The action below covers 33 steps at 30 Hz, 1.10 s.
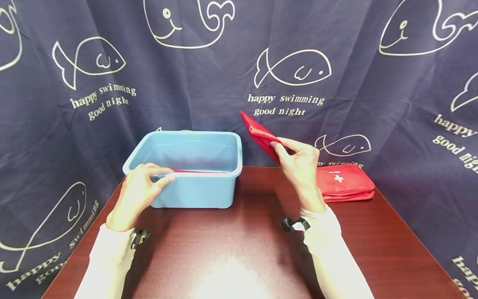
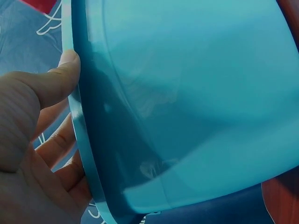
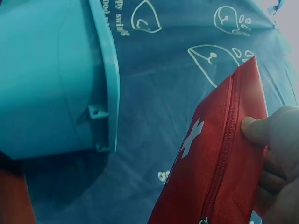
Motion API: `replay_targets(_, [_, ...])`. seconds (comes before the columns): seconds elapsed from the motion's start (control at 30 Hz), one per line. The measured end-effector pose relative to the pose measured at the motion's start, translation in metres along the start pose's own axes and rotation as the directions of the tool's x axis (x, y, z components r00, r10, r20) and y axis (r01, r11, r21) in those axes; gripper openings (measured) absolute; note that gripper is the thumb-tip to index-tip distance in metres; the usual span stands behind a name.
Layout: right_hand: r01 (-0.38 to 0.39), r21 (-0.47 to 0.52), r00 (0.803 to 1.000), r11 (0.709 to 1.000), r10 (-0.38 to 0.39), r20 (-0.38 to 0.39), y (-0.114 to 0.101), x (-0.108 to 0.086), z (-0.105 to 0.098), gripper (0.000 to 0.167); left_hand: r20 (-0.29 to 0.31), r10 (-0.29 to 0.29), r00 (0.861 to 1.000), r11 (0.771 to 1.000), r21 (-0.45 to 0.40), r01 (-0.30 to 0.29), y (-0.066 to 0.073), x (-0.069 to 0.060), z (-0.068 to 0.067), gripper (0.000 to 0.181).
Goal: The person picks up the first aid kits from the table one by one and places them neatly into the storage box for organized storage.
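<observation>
The left hand (image 1: pixel 140 189) pinches the tub (image 1: pixel 194 192) at its rim; the right hand (image 1: pixel 301 167) pinches a pouch (image 1: pixel 261 135) beside the tub; another pouch (image 1: pixel 345 185) lies farther right.

White glare lies on the near middle of the glossy red-brown wooden desk (image 1: pixel 261 236). The left wrist view is dimmer, with shadow across the light-blue rectangular plastic tub (image 2: pixel 201 70); in the right one, pale light washes the navy printed cloth curtain (image 3: pixel 149 93) at far right.
</observation>
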State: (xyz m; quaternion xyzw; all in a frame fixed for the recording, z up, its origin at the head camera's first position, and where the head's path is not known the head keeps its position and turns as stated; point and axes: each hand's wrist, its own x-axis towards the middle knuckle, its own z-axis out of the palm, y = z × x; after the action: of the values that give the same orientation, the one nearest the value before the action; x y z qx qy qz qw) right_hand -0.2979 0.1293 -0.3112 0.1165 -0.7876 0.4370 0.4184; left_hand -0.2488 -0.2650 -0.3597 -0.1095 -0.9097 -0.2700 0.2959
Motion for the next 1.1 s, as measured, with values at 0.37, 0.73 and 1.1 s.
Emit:
replay_targets(0.37, [-0.025,0.072,1.0,0.997,0.025,0.005,-0.029,0.009,0.008,0.016,0.017,-0.002,1.0,1.0,-0.005,0.002,0.001,0.002,-0.001,0.018])
replay_targets(0.73, [0.027,0.187,1.0,0.982,-0.03,0.011,-0.062,0.021,0.039,0.015,-0.002,0.013,1.0,1.0,-0.004,-0.013,-0.002,-0.001,0.0,0.017])
replay_targets(1.1, [-0.019,0.295,1.0,0.955,0.016,0.014,-0.081,0.029,0.066,0.014,-0.008,0.021,1.0,1.0,-0.002,-0.021,0.0,0.001,-0.001,0.017])
